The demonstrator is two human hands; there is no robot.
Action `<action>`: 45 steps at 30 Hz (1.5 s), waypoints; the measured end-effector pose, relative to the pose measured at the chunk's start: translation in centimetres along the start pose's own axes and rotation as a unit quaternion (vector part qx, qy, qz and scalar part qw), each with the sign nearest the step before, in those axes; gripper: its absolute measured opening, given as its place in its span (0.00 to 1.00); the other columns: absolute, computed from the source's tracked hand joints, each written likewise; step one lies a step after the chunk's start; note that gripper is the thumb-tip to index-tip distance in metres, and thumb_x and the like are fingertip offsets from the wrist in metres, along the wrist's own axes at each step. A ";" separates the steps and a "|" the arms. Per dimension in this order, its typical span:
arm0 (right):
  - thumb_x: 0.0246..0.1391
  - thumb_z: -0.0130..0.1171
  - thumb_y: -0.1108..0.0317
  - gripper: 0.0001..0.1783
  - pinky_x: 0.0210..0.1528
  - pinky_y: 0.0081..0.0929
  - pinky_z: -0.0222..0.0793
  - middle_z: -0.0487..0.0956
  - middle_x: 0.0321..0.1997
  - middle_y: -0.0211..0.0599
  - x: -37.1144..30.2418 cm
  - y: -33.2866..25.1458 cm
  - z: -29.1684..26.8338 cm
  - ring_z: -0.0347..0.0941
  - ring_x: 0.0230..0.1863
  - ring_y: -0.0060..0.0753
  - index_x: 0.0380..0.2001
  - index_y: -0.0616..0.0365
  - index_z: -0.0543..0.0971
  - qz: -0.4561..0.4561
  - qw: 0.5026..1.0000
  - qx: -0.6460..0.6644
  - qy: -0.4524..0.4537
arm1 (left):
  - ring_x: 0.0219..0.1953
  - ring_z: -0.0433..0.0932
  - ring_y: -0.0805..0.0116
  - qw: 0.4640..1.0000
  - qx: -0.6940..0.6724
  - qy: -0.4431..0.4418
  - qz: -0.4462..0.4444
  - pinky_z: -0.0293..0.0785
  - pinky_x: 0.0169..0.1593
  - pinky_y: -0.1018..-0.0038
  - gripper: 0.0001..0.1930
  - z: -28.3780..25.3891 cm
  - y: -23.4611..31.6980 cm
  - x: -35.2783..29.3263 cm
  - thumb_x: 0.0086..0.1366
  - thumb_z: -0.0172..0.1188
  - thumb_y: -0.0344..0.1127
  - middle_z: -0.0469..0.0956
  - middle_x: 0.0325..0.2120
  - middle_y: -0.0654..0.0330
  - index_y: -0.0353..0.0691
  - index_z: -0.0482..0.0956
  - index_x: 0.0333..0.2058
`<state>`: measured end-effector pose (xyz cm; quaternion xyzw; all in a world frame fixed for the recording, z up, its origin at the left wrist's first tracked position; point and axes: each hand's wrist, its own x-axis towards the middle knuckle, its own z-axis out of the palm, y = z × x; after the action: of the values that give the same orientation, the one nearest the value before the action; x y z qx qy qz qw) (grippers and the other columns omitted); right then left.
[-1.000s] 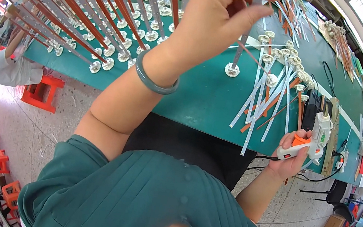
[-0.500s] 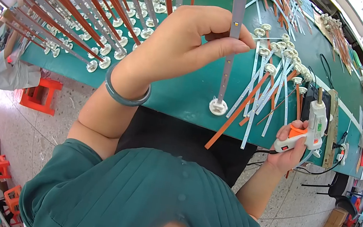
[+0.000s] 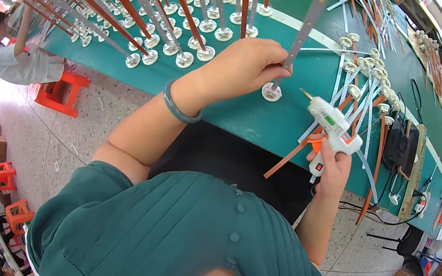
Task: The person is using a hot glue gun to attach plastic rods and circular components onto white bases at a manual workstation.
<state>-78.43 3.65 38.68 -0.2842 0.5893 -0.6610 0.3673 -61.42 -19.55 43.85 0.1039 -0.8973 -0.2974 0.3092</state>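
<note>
My left hand (image 3: 249,67) pinches the lower part of a grey LED strip (image 3: 310,22), which stands upright, leaning a little to the right. At its foot is a round white base (image 3: 271,92), resting on the green tabletop. In my right hand (image 3: 333,167) is a white hot glue gun (image 3: 332,121) with an orange trigger. Its nozzle points up and left toward the base, a short gap away from it. A clear glue stick (image 3: 366,177) sticks out of the gun's back end.
Many upright strips on round bases (image 3: 185,59) fill the table's left side. Loose strips with bases (image 3: 355,92) lie in a heap at right, beside a black box (image 3: 396,145). A person (image 3: 19,60) sits at far left near a red stool (image 3: 63,94).
My left hand has slid down the strip toward its base. My right hand has brought the glue gun left and turned its nozzle from upward to the base. The view has shifted.
</note>
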 end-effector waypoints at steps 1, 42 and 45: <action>0.61 0.55 0.71 0.18 0.28 0.19 0.70 0.83 0.41 0.45 0.0 0.1 0.0 0.75 0.27 0.23 0.52 0.68 0.72 0.011 0.999 -0.041 -0.024 | 0.30 0.79 0.57 1.000 0.007 -0.017 -0.005 0.75 0.35 0.68 0.04 0.1 -0.4 0.0 0.63 0.61 0.28 0.80 0.29 0.55 0.35 0.80 0.35; 0.60 0.59 0.70 0.16 0.29 0.19 0.69 0.81 0.38 0.40 1.0 1.3 1.6 0.73 0.25 0.19 0.48 0.68 0.74 0.021 0.995 -0.075 -0.061 | 0.34 0.78 0.56 0.997 -0.059 -0.048 -0.014 0.74 0.39 0.65 0.04 0.3 -0.4 -0.9 0.66 0.54 0.25 0.76 0.34 0.53 0.34 0.74 0.39; 0.59 0.59 0.71 0.18 0.32 0.20 0.72 0.82 0.42 0.42 0.8 0.9 1.3 0.73 0.26 0.20 0.50 0.68 0.73 0.050 0.993 -0.071 -0.080 | 0.36 0.80 0.60 0.991 -0.109 -0.063 -0.045 0.75 0.41 0.67 0.06 -0.1 -0.1 -0.7 0.67 0.52 0.25 0.77 0.34 0.53 0.34 0.73 0.42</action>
<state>-77.69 2.24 37.93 -0.3315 0.6170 -0.5734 0.4250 -60.80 -19.42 43.47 0.0906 -0.8717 -0.4131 0.2476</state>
